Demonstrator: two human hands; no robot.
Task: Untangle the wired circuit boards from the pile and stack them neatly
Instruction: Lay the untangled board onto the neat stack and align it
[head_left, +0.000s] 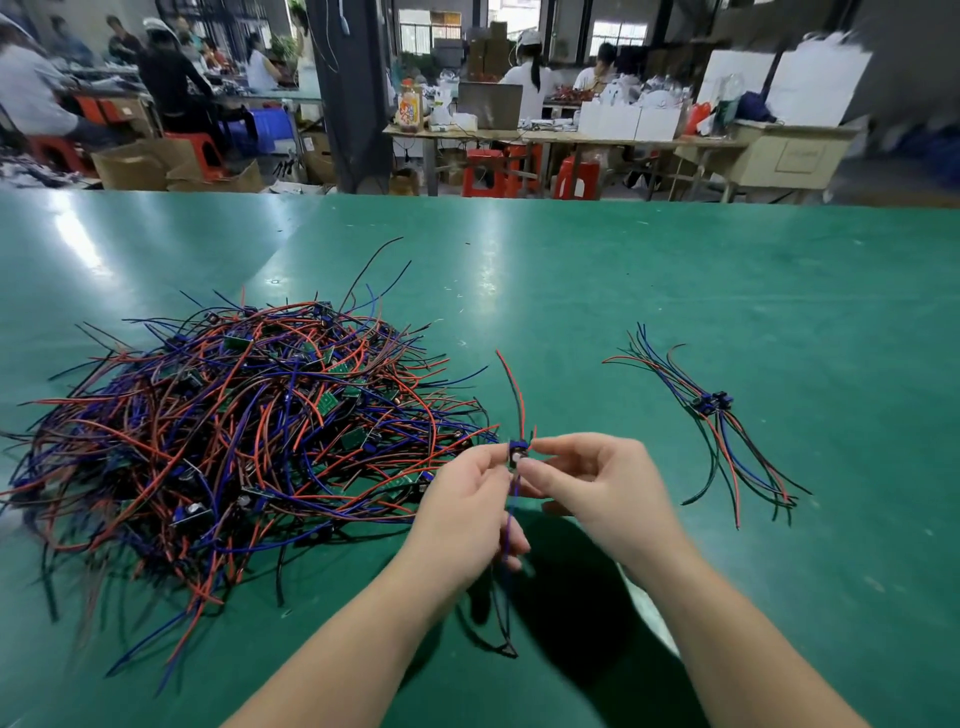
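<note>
A big tangled pile of small green circuit boards with red, blue and black wires (249, 431) lies on the left of the green table (675, 291). Between my hands, just right of the pile, is one small wired board (517, 451). My left hand (467, 514) and my right hand (592, 488) both pinch it with their fingertips. Its red wire stands up and its blue and black wires hang down past my left palm. A small neat stack of wired boards (711, 405) lies to the right, wires fanned out on both sides.
The table's far edge runs across the view at about a quarter of the way down. Beyond it are people seated at other benches, red stools, cardboard boxes and a dark pillar.
</note>
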